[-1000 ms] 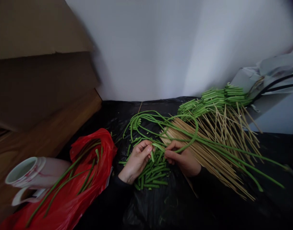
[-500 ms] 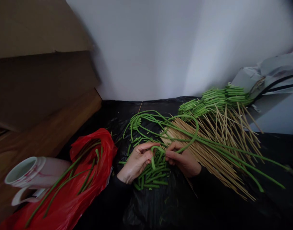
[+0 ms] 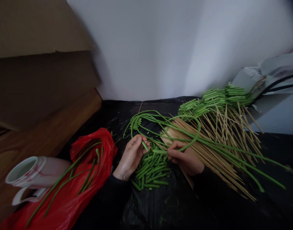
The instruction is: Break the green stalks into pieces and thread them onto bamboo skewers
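My left hand (image 3: 132, 156) pinches a short green garlic scape piece (image 3: 145, 146) between thumb and fingers. Closed on a long garlic scape (image 3: 198, 129), my right hand (image 3: 185, 159) holds it close to its end, and the stalk loops up and round behind the hand. The two hands are apart, with a gap between the piece and the long stalk. Below them lies a heap of cut scape pieces (image 3: 151, 175). More whole scapes (image 3: 223, 147) stretch across a bundle of bamboo skewers (image 3: 209, 164) on the right.
Skewers loaded with scape pieces (image 3: 213, 99) are stacked at the back right, beside a white box (image 3: 276, 111). On the left, a red plastic bag (image 3: 89, 198) holds more stalks, next to a pale mug (image 3: 41, 171). Black plastic sheeting (image 3: 146, 214) covers the surface.
The scape that was bent between both hands is now in two parts. My left hand has moved slightly left and up with the short piece; the right hand has shifted slightly right.
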`<state>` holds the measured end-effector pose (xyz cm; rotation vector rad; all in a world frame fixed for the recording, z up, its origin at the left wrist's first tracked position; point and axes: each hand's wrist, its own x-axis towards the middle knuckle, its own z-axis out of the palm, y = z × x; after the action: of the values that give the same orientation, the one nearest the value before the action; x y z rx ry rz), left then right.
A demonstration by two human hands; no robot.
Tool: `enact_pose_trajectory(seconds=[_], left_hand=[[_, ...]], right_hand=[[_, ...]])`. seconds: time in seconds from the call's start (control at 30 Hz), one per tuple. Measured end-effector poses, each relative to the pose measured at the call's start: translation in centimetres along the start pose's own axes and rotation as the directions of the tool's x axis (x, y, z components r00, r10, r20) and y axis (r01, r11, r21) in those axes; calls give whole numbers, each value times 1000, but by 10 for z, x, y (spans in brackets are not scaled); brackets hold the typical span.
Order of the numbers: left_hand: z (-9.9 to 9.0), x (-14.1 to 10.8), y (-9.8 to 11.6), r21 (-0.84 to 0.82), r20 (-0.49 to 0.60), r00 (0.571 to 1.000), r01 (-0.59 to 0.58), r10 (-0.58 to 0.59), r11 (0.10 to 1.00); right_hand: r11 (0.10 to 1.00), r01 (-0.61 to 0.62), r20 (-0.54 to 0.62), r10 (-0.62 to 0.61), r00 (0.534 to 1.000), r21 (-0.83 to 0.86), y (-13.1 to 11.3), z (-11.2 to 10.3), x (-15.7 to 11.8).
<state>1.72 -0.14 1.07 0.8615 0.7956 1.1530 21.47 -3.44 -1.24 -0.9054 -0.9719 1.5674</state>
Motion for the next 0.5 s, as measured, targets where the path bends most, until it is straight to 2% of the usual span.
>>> enact_pose_trajectory(seconds=[0.07,0.13,0.27,0.37,0.5], left_hand=[[1,-3,3,54,97,991,84,-89,995],[3,-7,2,201,190,964,148,-186,968],[4,-13,-1,435,326,890,159,-320,886],[2,-13,0,446,374,856,171,-356,879],[-1,-14,1,419,392,813,259,-431,870]], right_hand=[[999,-1,25,2,1000,-42,0,0,-1],[996,-7,58,12,998,-90,1,1,-3],[989,-18,117,35,993,-146,3,1,-4],[993,-30,123,44,991,-114,2,0,-3],[999,2,65,-5,998,45,-4,-3,-1]])
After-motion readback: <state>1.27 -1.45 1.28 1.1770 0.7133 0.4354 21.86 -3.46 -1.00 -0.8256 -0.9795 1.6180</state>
